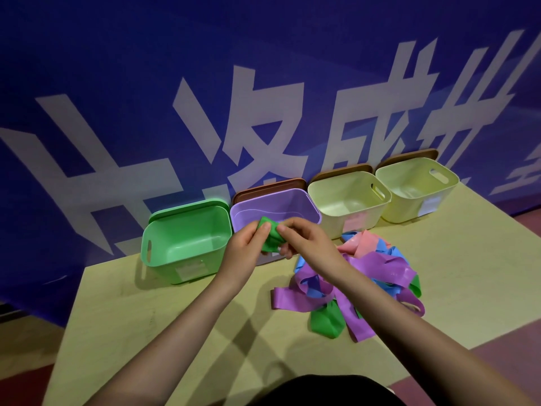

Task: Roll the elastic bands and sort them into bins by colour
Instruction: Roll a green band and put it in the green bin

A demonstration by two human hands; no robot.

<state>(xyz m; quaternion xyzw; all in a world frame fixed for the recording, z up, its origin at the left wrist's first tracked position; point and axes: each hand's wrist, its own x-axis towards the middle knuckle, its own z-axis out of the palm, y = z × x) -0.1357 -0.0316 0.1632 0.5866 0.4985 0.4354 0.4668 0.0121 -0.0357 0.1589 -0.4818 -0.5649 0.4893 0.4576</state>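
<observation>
L hand (pixel 248 244) is pinching one end of a green band (pixel 270 237), fingers curled tight round it; R hand (pixel 304 238) is gripping the other end, thumb on top. Band is sitting bunched between both hands, in the air in front of the purple bin (pixel 275 208), just right of the green bin (pixel 184 238). Loose bands (pixel 371 276) are lying piled on the desk (pixel 146 317) by the R arm. Bin labels (pixel 187 271) are showing white, unreadable. Wall banner (pixel 263 112) is carrying big white Chinese chars, incl. 成.

Green band (pixel 270 238) bunched between my hands, above the purple bin (pixel 310 210). Loose bands (pixel 360 279) piled right; green bin (pixel 187 241) left.
</observation>
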